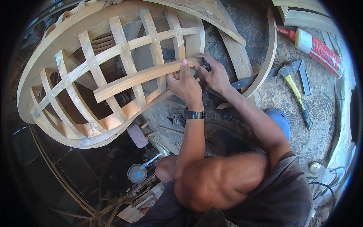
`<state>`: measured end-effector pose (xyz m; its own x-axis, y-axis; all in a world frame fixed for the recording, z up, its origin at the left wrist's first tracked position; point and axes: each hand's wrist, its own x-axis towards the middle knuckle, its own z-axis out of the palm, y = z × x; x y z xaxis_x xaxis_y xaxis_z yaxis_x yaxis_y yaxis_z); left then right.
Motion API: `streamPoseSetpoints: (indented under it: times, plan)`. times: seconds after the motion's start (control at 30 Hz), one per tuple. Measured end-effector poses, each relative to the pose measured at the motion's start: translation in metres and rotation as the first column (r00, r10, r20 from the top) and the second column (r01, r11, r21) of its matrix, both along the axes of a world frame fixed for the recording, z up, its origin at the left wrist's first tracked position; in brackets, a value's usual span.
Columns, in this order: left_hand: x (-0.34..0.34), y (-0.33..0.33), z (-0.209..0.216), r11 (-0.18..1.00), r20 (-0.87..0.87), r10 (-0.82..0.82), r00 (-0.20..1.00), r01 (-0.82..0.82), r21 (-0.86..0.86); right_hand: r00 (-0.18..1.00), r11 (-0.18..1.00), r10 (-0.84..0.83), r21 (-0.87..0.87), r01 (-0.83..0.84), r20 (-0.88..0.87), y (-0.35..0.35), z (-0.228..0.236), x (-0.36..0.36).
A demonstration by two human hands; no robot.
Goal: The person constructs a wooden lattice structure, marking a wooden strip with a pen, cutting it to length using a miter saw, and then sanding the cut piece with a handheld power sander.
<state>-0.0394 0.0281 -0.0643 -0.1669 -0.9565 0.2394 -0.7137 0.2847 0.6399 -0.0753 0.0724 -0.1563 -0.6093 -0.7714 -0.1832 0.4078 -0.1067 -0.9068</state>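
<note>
step: marking slat (140, 77) on lattice frame (75, 45) | left hand (185, 85) pressed slat flat | right hand (215, 75) pinched pencil (206, 63) | next likely: steady hold

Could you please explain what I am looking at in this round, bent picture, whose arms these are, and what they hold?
There is no machine here: a person wears a wide fisheye camera on the head, looking down, so straight edges bend near the rim. The forearms coming up from below are the wearer's own. The left hand, with a dark wristband, presses a loose wooden slat against a curved wooden lattice frame. The right hand holds a small dark marker or pencil at the slat's end. On the rough ground to the right lie a glue bottle with a red tip, a yellow-handled hammer and a metal square. Lower down stands a small clear cup with a brush.
</note>
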Motion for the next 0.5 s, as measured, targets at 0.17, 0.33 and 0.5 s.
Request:
streamPoseSetpoints:
  times: [0.17,0.33,0.5]
  plan:
    - [0.0,0.003,0.002,0.995,-0.215,-0.025,0.976,0.044,0.086,0.987,0.997,0.062,-0.042,-0.069,-0.151,-0.003,-0.008,-0.01]
    - [0.01,0.0,0.012,0.977,-0.177,-0.028,0.984,0.065,0.203,0.966,0.989,0.144,-0.014,-0.15,-0.214,-0.005,-0.018,-0.021]
    - [0.008,0.004,0.013,0.987,-0.098,-0.034,0.995,0.048,0.152,0.99,0.995,0.072,-0.056,-0.079,-0.122,-0.004,-0.023,-0.027]
